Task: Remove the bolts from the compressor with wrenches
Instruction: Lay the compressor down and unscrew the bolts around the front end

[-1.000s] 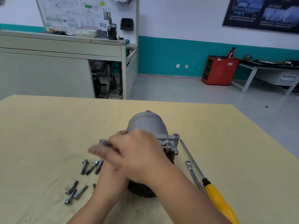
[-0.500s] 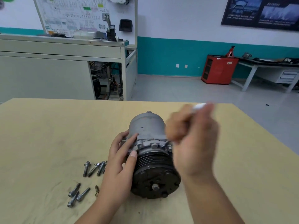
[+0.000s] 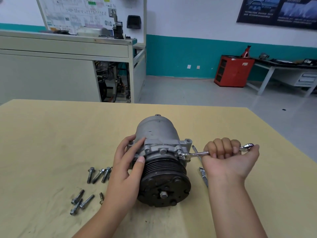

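The compressor (image 3: 161, 152) lies on its side in the middle of the table (image 3: 51, 143), with its dark grooved pulley facing the near edge and its grey rounded body pointing far.

The left hand (image 3: 127, 164) rests against the compressor's left side. Its fingers are spread and fairly straight over the housing, and its thumb lies on the flange just behind the pulley. The right hand (image 3: 228, 157), right of the compressor, is curled in a fist round the handle of a wrench (image 3: 197, 154). The wrench lies roughly level, its left end seated on a bolt (image 3: 180, 154) at the compressor's right flange and its other end sticking out past the fist to the right.

Loose bolts (image 3: 98, 175) lie on the table left of the left hand: a small row nearer the compressor, and a few more (image 3: 79, 201) nearer the table's front edge. A second wrench (image 3: 203, 176) lies flat on the table, partly hidden under the right wrist.

Far across the floor, a grey workbench has an open bay (image 3: 113, 81) holding dark machinery and cables. A red cabinet (image 3: 234, 71) stands against the teal wall, and what is on its shelves cannot be made out. A drawer unit (image 3: 307, 79) hangs under the far right bench, drawers closed.
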